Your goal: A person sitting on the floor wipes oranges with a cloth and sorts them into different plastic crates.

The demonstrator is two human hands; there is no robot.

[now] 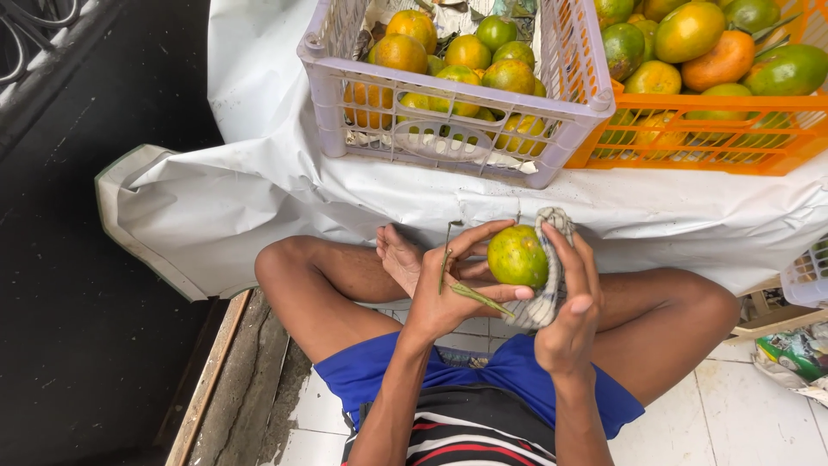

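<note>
Here, you sat cross-legged on the tiled floor (pixel 733 406), and both your hands met over your lap. Your left hand (pixel 448 285) was curled partway around a green orange (pixel 517 256), fingertips and thumb gripping it from the left side, with a thin leaf (pixel 477 299) hanging below the thumb and a stem (pixel 446 259) lying across the fingers. Your right hand (pixel 573 302) was closed on a checked cloth (pixel 545 298), pressing it against the right side of the orange; the cloth wrapped up behind the fruit and bunched above it. So the orange sat between the two hands, touching both the left fingers and the cloth, above your knees and just in front of a white sheet (pixel 259 173).

On that sheet stood a pale purple crate (pixel 448 138), filled with green and yellow-orange fruit, and just beside it on the right an orange crate (pixel 716 129), also full. The two crates touched at their near corners. A corner of another pale crate (pixel 809 276) showed at the right edge, with a crumpled wrapper (pixel 793 354) on the floor below it.
</note>
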